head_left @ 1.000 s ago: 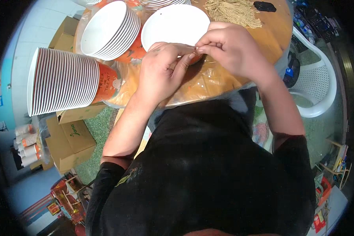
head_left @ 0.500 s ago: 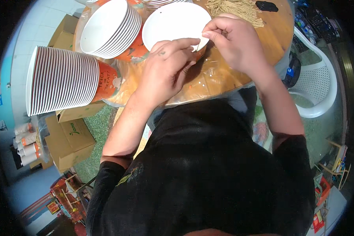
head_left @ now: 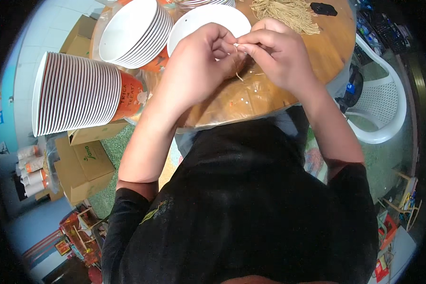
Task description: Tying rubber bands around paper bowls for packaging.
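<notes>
"One thin, pale cord [head_left: 239, 76]: where is it?"

"Just at the near right side of the white-lined bucket [head_left: 208, 18], among the fingertips, a loose end hanging below them."

"And the left hand [head_left: 201, 54]?"

"In front of the bucket, hiding part of its near rim, back turned up, wrist bent inward. Thumb and index curl toward each other with a narrow gap; I can't tell whether they clasp the cord."

"The right hand [head_left: 279, 59]?"

"Right of the bucket's near rim, knuckles up. Thumb and forefinger pinch a pale bit of the cord, meeting the left index tip."

"Farther out?"

"Right of the bucket, a tan cord bundle [head_left: 286, 18], then a black object [head_left: 323, 9]. Left of it, a nested bucket stack [head_left: 137, 33]; farther left, a taller stack [head_left: 78, 94]. Beneath the bucket, a wooden table [head_left: 227, 106]."
</notes>
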### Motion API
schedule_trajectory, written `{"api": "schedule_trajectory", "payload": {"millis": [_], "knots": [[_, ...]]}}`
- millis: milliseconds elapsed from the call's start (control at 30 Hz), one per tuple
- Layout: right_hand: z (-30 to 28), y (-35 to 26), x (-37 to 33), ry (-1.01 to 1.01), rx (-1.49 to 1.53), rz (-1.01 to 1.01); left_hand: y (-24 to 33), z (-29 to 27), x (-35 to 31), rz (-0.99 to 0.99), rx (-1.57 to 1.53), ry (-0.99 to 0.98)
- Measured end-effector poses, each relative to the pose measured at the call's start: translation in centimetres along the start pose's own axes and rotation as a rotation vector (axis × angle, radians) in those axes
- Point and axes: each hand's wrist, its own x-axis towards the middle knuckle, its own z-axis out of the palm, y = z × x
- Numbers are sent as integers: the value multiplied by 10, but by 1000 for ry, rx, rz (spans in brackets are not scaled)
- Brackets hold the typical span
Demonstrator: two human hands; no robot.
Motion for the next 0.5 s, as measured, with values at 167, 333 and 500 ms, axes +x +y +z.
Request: {"api": "schedule_trajectory", "payload": {"millis": [167, 333, 500], "knots": [[3, -4, -11, 102, 120, 23, -21, 6, 9, -36, -191, 66], [16, -2, -44, 197, 124, -69, -20, 2, 11, -69, -204, 21], [28, -10, -43, 188, 17, -211, -20, 3, 10, -80, -215, 14]]}}
